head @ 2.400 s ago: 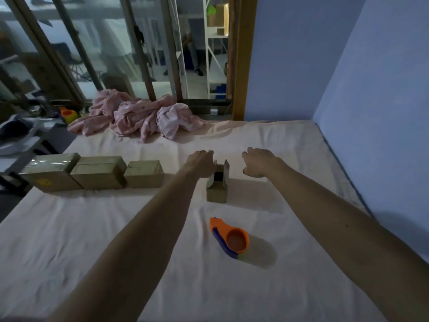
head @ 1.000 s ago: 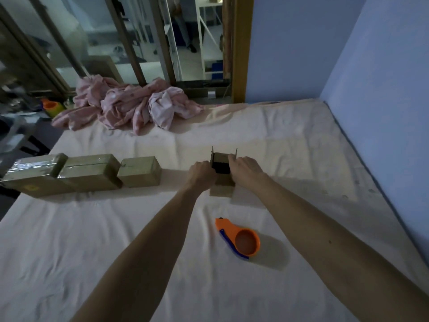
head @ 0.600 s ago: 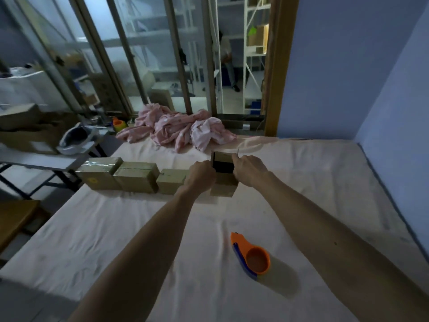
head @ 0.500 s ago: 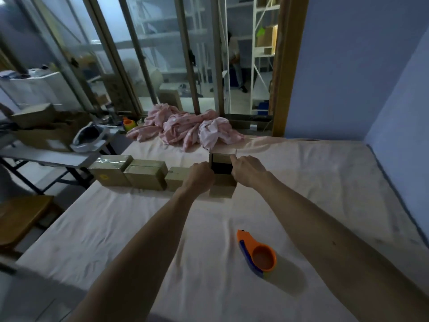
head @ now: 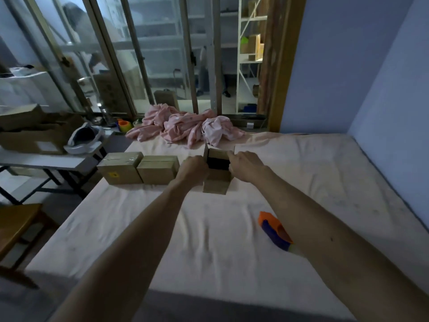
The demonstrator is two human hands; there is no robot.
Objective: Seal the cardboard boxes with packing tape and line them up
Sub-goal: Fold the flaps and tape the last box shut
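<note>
On open box (head: 214, 184): left hand (head: 194, 169), right hand (head: 244, 165)

Open box (head: 214, 182), centre of frame: plain brown cardboard, matt; interior dark, finish not discernible.
Leftmost sealed box (head: 120, 169), left of centre: the same matt cardboard, with a faint gloss of clear tape across the top.
Second sealed box (head: 157, 170), beside it: matt cardboard.
Tape dispenser (head: 275, 230), lower right of centre: smooth moulded plastic, orange and blue, with a slight sheen.
Sheet (head: 204, 247) over the work surface: pale cloth, matt, creased.
Crumpled bedding (head: 185, 127), upper centre: soft pink cloth, matt.
Wall (head: 336, 66), right: painted, flat finish.
Door panes (head: 160, 43), upper left: glass, reflective.
Stool (head: 16, 220), lower left edge: wood, dull.
</note>
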